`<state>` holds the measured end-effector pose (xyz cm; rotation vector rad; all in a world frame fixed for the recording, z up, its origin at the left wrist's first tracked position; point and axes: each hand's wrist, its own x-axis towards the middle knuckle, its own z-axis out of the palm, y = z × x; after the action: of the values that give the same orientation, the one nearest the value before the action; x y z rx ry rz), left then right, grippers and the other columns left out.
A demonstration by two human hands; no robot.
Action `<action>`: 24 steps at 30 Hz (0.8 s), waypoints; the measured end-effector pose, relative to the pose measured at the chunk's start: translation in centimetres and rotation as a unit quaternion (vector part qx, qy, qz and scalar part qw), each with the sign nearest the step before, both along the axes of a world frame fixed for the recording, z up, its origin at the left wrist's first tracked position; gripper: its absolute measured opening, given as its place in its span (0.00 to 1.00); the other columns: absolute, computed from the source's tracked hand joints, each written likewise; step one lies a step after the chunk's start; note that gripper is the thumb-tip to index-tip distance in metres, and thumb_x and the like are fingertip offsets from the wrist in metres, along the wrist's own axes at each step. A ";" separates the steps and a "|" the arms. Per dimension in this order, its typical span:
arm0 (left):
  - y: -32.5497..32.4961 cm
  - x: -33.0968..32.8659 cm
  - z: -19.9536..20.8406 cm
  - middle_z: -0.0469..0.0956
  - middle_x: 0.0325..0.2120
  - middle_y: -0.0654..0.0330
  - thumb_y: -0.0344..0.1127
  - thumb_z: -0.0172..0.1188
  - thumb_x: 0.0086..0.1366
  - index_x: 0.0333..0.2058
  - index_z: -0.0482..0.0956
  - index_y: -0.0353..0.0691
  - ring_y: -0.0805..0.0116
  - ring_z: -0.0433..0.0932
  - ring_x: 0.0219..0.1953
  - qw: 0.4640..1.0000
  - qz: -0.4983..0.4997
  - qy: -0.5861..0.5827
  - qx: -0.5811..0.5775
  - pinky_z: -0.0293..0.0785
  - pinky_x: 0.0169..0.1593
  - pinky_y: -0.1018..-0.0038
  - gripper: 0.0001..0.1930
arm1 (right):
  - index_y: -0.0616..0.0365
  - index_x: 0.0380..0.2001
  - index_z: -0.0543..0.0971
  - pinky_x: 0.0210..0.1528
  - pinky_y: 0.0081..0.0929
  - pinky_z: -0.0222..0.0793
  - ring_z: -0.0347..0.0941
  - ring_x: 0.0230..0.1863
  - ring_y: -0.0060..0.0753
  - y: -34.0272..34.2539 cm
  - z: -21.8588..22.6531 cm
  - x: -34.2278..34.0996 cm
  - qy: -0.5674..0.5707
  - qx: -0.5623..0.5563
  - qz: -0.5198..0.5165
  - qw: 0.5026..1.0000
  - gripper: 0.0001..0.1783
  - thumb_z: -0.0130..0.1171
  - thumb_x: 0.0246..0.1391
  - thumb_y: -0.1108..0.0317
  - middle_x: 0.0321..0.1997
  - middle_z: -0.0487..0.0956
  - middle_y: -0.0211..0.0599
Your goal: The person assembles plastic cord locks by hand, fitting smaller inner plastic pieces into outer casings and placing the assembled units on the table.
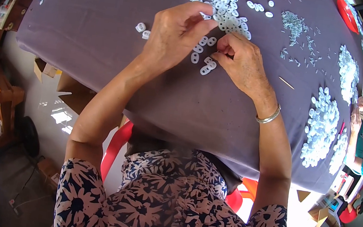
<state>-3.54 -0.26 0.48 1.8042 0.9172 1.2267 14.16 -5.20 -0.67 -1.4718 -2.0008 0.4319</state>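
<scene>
Toward twelve o'clock sits the white pile (226,24), apparently central for easy reach, with my left hand (175,30) beside it, thumb and finger parted. Apart from that, my right hand (245,64) bunches its fingertips by loose pieces (211,65), perhaps for fine control; whether they grip anything, I cannot tell.

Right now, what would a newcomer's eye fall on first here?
Probably the left hand and right hand, at the upper middle beside a heap of white oval pieces. Then the large white pile near the right edge of the dark cloth, and the red container at the top right.
</scene>
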 end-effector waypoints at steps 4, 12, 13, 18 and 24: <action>0.4 3.1 1.6 0.71 0.11 0.63 0.42 0.58 0.63 0.26 0.78 0.34 0.79 0.70 0.14 0.982 -0.060 -0.023 -0.175 0.67 0.21 0.78 0.15 | 0.60 0.24 0.74 0.28 0.16 0.65 0.67 0.24 0.14 -0.2 0.7 1.4 0.192 -0.115 -0.065 0.973 0.07 0.63 0.46 0.77 0.23 0.73 0.25; 0.1 5.6 -0.4 0.60 0.10 0.71 0.44 0.57 0.64 0.20 0.75 0.37 0.83 0.58 0.15 0.980 -0.051 -0.076 -0.179 0.56 0.21 0.83 0.18 | 0.60 0.34 0.80 0.32 0.14 0.64 0.68 0.28 0.15 1.0 -0.2 4.8 0.439 -0.073 -0.102 0.890 0.05 0.60 0.54 0.71 0.27 0.77 0.25; 0.0 5.2 -0.3 0.61 0.14 0.73 0.40 0.60 0.62 0.26 0.75 0.36 0.83 0.56 0.19 0.976 -0.070 -0.076 -0.194 0.56 0.23 0.82 0.12 | 0.60 0.34 0.80 0.32 0.15 0.65 0.68 0.28 0.15 1.0 -0.1 4.7 0.458 -0.074 -0.104 0.880 0.05 0.60 0.54 0.71 0.28 0.77 0.25; 0.6 5.7 -2.1 0.70 0.20 0.71 0.28 0.63 0.57 0.42 0.74 0.39 0.85 0.66 0.24 0.987 -0.099 -0.108 -0.070 0.61 0.24 0.83 0.14 | 0.61 0.34 0.80 0.32 0.14 0.65 0.68 0.28 0.15 0.8 0.0 3.7 0.474 -0.063 -0.103 0.872 0.05 0.60 0.54 0.71 0.28 0.77 0.25; 0.8 5.3 -2.5 0.79 0.29 0.66 0.22 0.64 0.54 0.48 0.74 0.41 0.83 0.73 0.30 0.986 -0.113 -0.110 -0.045 0.68 0.28 0.84 0.22 | 0.61 0.33 0.80 0.32 0.14 0.67 0.68 0.28 0.14 0.6 -0.2 3.0 0.443 -0.047 -0.085 0.891 0.04 0.61 0.53 0.73 0.28 0.76 0.25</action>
<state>1.81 0.50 -2.05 1.6149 0.6144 1.1911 17.14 -4.55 -0.90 -1.1651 -1.1224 0.9333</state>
